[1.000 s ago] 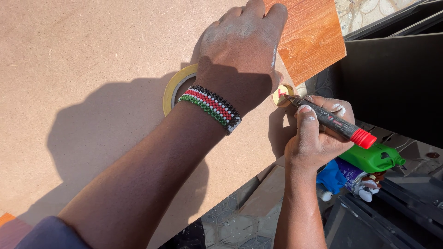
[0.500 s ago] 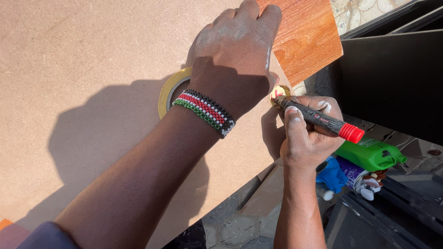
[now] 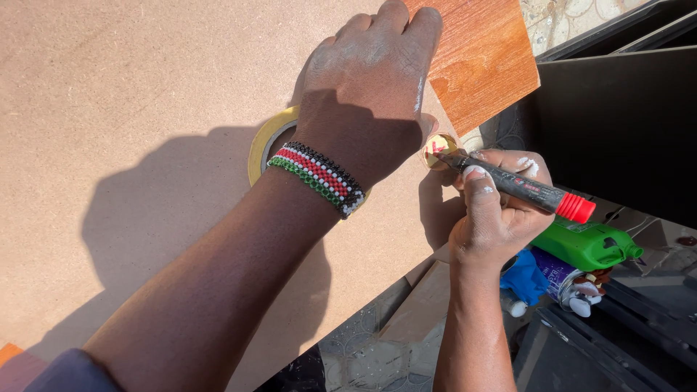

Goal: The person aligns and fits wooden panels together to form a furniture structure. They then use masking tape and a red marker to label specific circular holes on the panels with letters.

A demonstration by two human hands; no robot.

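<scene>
Black marker with red cap [image 3: 519,187], in the right hand's [image 3: 494,210] closed grip, is touching a small gold disc [image 3: 438,149] at the tan board's [image 3: 145,109] edge; the left hand [image 3: 367,87] is pressing flat over a yellow tape roll [image 3: 263,141]; no finished mark is showing.

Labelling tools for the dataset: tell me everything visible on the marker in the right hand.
The marker has a dark, slim barrel with a red end cap and small print along its side, plastic by the look. It lies tilted, red end up and to the right, tip down and left against a small shiny gold disc at the board's edge. The right hand grips it mid-barrel, the thumb pressed on top. The tip itself is too small to make out.
</scene>
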